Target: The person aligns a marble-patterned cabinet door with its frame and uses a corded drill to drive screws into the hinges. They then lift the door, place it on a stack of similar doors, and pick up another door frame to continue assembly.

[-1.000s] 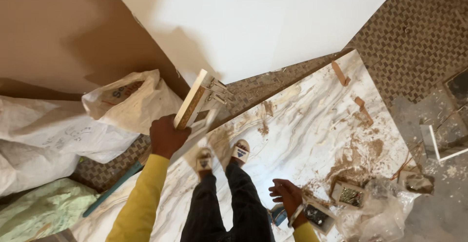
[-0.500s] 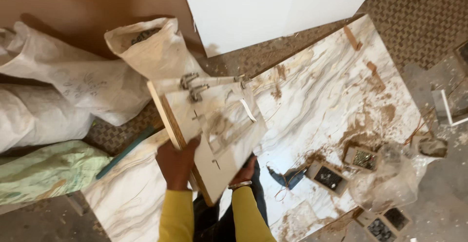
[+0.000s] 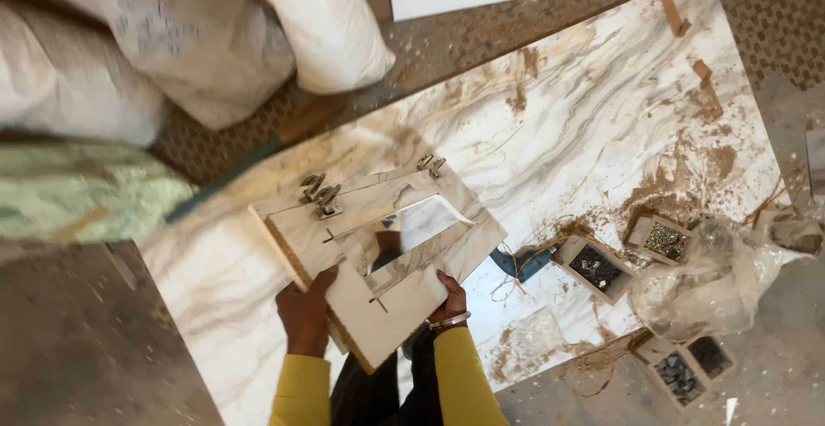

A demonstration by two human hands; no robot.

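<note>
Both hands now grip the panel (image 3: 378, 258), no longer raised on edge by the left hand (image 3: 302, 310) alone, its face up between left fingers curled on the near-left edge and right hand (image 3: 447, 295) fingers pinching the near-right edge

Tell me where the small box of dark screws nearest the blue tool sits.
In the head view, the box of dark screws sits right of centre on the marble-patterned sheet, just right of the blue tool.

Glossy marble-look laminate panel (image 3: 378, 254), particleboard-edged
</note>
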